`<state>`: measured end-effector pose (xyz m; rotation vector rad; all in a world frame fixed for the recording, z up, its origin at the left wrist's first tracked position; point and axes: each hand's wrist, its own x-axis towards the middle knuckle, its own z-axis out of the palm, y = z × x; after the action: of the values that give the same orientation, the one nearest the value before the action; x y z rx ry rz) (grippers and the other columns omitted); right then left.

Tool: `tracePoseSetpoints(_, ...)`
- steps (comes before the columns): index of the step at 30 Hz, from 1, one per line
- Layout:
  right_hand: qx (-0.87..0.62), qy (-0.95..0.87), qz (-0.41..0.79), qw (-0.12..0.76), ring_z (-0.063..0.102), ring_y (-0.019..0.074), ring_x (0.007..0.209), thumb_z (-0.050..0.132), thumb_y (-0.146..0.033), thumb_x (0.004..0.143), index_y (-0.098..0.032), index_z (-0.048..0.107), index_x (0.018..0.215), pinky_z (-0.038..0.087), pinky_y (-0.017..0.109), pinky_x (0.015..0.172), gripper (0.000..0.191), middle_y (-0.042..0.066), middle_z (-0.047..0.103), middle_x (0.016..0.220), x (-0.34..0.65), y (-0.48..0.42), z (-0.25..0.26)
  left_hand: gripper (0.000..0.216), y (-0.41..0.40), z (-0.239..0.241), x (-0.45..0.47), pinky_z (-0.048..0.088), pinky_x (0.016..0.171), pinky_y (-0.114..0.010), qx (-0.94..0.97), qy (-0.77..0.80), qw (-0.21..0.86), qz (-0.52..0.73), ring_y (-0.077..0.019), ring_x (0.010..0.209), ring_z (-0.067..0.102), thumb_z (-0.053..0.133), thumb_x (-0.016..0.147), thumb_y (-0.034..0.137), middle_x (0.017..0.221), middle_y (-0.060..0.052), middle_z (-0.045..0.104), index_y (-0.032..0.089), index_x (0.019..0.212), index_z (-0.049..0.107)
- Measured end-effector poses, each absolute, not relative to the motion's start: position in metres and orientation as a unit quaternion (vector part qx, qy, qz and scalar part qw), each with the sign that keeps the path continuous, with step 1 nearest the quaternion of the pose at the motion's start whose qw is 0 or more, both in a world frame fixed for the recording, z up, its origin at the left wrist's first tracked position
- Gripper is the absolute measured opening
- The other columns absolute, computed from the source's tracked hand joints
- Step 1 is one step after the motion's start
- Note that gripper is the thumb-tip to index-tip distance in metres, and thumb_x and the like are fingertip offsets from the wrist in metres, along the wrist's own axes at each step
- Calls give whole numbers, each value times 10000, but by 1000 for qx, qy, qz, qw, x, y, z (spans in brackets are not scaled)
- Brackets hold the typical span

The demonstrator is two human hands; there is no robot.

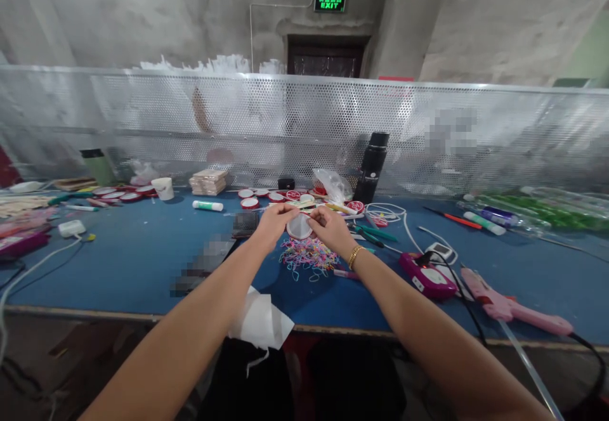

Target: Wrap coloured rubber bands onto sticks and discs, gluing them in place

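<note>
Between my two hands is a round white disc with a red rim [299, 226], held above the blue table. My left hand [275, 223] grips its upper left edge with closed fingers. On the right edge, my right hand [329, 224] pinches the disc; a gold bracelet [354, 256] circles that wrist. Just below the disc lies a loose heap of small multicoloured rubber bands [309, 259]. Several similar red-rimmed discs [249, 203] lie behind my hands. What is on the disc's underside is hidden.
A pink glue gun [518, 310] and a purple power box [428, 276] with cables lie at right. Green-handled pliers [373, 234] are beside my right hand. A black bottle [372, 167] stands at the back before a perforated metal screen [285, 110]. A glue stick [208, 205] lies left.
</note>
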<state>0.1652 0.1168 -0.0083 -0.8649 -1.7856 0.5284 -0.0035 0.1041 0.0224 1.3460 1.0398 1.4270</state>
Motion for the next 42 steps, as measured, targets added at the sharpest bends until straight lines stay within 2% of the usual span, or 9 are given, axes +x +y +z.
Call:
tracePoseSetpoints(4, -386, -759, 130, 508, 565, 158, 643, 568, -291, 817, -222, 549, 776, 422, 283, 633, 83, -3, 607, 696, 167, 115, -5, 221, 100, 25, -1, 434, 593, -251, 506, 427, 485, 571, -104, 572, 526, 785, 577, 248, 636, 28, 602, 165, 694, 617)
tracePoseSetpoints(7, -396, -760, 106, 503, 560, 157, 649, 566, -271, 814, -218, 555, 775, 405, 280, 633, 66, 2, 615, 711, 167, 112, -2, 219, 99, 27, -1, 424, 563, -241, 498, 431, 494, 568, -101, 550, 516, 779, 561, 243, 591, 32, 583, 166, 665, 603)
tracePoseSetpoints(20, -382, -757, 121, 517, 536, 144, 597, 568, -258, 798, -223, 539, 744, 398, 271, 592, 70, -6, 594, 665, 162, 107, 0, 253, 99, 28, -3, 422, 532, -249, 485, 413, 528, 561, -111, 538, 537, 796, 539, 269, 591, 22, 591, 159, 678, 616)
tracePoseSetpoints(24, -375, -738, 169, 535, 536, 142, 567, 573, -276, 793, -226, 525, 732, 409, 274, 571, 93, -12, 577, 646, 161, 106, 1, 277, 102, 27, -4, 446, 563, -252, 465, 405, 539, 573, -117, 581, 569, 805, 544, 261, 674, 6, 637, 163, 755, 655)
tracePoseSetpoints(28, -370, -730, 216, 533, 536, 140, 547, 595, -305, 786, -229, 516, 718, 413, 268, 545, 128, -21, 559, 619, 161, 106, 1, 239, 104, 27, -5, 450, 556, -258, 463, 415, 544, 564, -121, 575, 562, 781, 551, 235, 657, 8, 618, 166, 728, 638)
tracePoseSetpoints(42, -375, -757, 131, 519, 532, 129, 584, 571, -262, 795, -213, 503, 734, 406, 240, 558, 104, -17, 571, 646, 160, 109, -3, 233, 104, 26, -5, 412, 505, -232, 478, 398, 545, 562, -109, 539, 525, 762, 521, 238, 596, 20, 570, 162, 651, 584)
